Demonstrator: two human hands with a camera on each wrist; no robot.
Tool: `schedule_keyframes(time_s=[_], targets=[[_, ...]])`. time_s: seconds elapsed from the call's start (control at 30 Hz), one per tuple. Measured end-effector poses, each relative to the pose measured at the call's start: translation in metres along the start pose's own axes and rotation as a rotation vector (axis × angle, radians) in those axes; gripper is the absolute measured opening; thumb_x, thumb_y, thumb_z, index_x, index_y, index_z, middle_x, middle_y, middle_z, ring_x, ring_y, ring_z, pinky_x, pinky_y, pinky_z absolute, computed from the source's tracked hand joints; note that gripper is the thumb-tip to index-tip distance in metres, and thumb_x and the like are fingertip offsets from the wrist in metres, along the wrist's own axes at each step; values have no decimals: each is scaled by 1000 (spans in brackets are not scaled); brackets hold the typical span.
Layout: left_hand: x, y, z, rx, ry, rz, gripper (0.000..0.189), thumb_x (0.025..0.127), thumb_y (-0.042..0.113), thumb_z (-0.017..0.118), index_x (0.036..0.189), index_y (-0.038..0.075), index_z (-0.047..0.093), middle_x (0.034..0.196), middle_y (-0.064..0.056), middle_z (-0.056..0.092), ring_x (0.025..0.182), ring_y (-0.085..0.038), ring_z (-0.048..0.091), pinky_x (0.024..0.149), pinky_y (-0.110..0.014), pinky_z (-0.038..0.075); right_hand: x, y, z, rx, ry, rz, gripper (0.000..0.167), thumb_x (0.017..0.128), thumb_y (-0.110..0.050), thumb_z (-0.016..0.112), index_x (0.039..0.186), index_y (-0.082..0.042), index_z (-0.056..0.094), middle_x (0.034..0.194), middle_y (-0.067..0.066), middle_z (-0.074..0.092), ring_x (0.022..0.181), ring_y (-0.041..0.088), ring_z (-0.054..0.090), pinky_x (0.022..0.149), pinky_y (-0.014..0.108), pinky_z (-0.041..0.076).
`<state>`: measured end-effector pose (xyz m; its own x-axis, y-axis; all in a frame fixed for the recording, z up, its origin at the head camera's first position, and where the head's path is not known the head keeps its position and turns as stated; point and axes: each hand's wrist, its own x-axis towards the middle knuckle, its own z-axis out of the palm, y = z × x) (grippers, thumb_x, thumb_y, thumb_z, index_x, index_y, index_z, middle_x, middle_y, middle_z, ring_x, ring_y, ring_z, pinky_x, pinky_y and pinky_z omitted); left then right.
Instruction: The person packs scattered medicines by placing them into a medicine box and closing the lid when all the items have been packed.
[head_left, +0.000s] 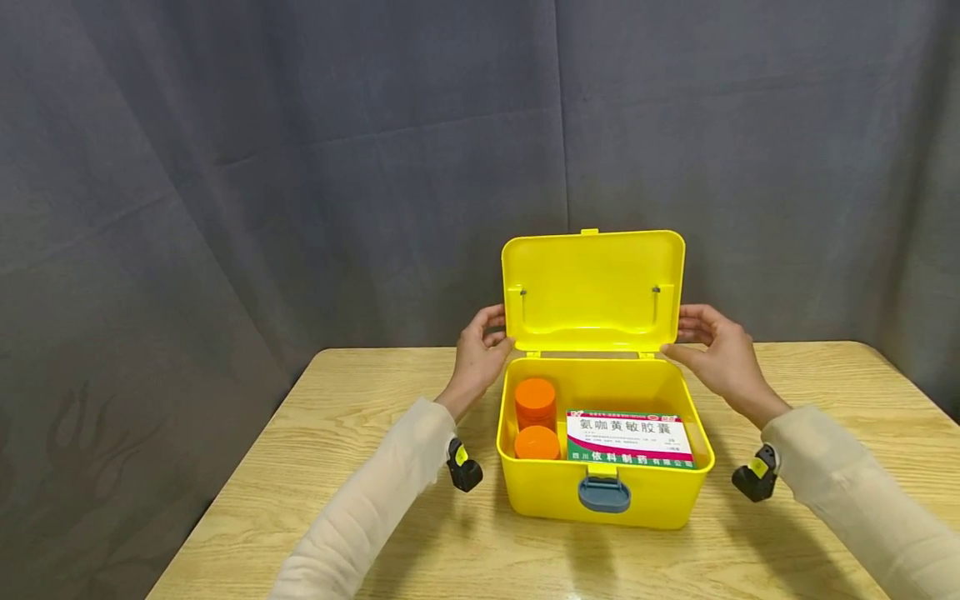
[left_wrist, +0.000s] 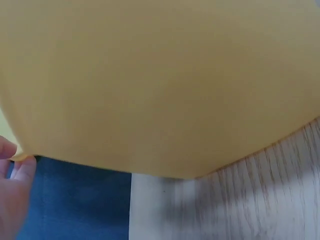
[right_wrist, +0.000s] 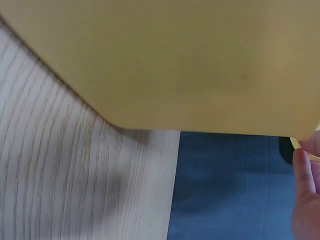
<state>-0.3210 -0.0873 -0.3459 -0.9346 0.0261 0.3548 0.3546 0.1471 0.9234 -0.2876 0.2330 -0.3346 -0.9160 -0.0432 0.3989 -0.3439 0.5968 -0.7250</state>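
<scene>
In the head view a yellow plastic storage box [head_left: 600,500] stands on the table with its lid [head_left: 592,283] raised upright at the back hinges. My left hand [head_left: 477,354] grips the lid's lower left edge, thumb in front and fingers partly hidden behind. On the opposite side, my right hand [head_left: 720,354] holds the lower right edge the same way. Inside the box are two orange-capped jars [head_left: 536,398] at the left and a white, green and magenta medicine carton [head_left: 630,438] at the right. Both wrist views are mostly filled by the box's side walls [left_wrist: 160,90].
The box stands on a light wood-grain table [head_left: 300,467], whose far edge runs just behind it. A dark grey-blue curtain [head_left: 337,167] hangs beyond the table. A grey-blue latch [head_left: 604,495] is on the box's front.
</scene>
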Motion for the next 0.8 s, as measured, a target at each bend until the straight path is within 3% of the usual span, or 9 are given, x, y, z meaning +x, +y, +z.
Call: schedule_keyframes(time_s=[0.1, 0.2, 0.4, 0.63, 0.8], targets=[[-1, 3, 1, 6, 36, -2, 40, 89, -8, 63, 127, 3, 58, 114, -12, 62, 101, -26, 63, 88, -32, 53, -1, 0, -1, -28, 13, -18, 49, 89, -15, 72, 130, 1, 51, 119, 20, 60, 106, 36, 59, 92, 51, 49], [-1, 5, 2, -35, 68, -9, 35, 88, -6, 64, 122, 1, 62, 111, -12, 64, 99, -25, 62, 86, -31, 53, -1, 0, -1, -51, 33, -33, 47, 88, -15, 73, 128, 1, 53, 117, 21, 61, 104, 38, 60, 90, 57, 48], [-4, 9, 1, -91, 108, -20, 28, 89, -2, 65, 118, -1, 66, 107, -13, 66, 96, -24, 61, 84, -30, 54, -2, 0, 2, -72, 72, -71, 44, 87, -14, 74, 125, 0, 55, 114, 20, 63, 101, 37, 63, 86, 53, 51], [-12, 16, -5, -56, 59, -25, 33, 91, -1, 63, 124, 1, 64, 111, -12, 66, 101, -25, 61, 92, -34, 50, -3, 0, 3, -75, 94, -132, 40, 85, -8, 75, 120, 0, 57, 109, 17, 64, 98, 33, 63, 78, 26, 54], [-17, 20, -7, -37, -4, -39, 39, 92, 2, 62, 131, 1, 58, 118, -12, 63, 107, -25, 58, 96, -35, 47, -7, -4, -1, -106, 85, -174, 36, 90, -12, 70, 121, 3, 59, 107, 18, 66, 96, 33, 64, 79, 37, 53]])
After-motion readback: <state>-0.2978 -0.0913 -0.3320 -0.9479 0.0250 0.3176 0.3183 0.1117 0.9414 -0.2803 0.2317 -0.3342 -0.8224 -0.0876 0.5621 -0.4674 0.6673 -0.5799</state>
